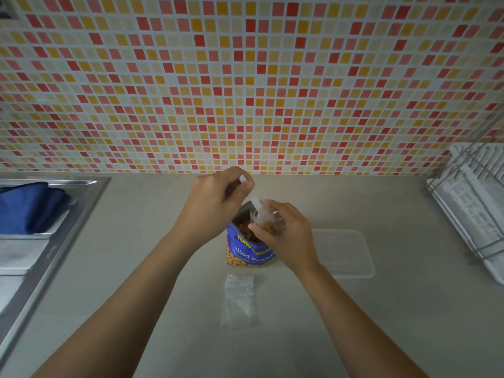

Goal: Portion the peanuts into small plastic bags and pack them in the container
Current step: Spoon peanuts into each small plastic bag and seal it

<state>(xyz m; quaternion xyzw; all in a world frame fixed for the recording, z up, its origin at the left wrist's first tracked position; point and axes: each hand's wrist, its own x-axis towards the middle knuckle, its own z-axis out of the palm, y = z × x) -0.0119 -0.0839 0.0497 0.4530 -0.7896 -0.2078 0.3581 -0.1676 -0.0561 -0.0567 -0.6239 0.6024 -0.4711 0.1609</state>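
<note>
A blue salted-peanut pouch stands open in the middle of the counter. My left hand grips the handle of a white plastic spoon, whose bowl dips into a small clear plastic bag. That small bag holds some peanuts, and my right hand pinches it just above the pouch's mouth. Empty small plastic bags lie flat on the counter in front of the pouch. A clear rectangular container sits to the right of the pouch, partly behind my right wrist.
A steel sink fills the left side, with a blue cloth lying on its edge. A white dish rack stands at the right. The tiled wall rises directly behind the counter.
</note>
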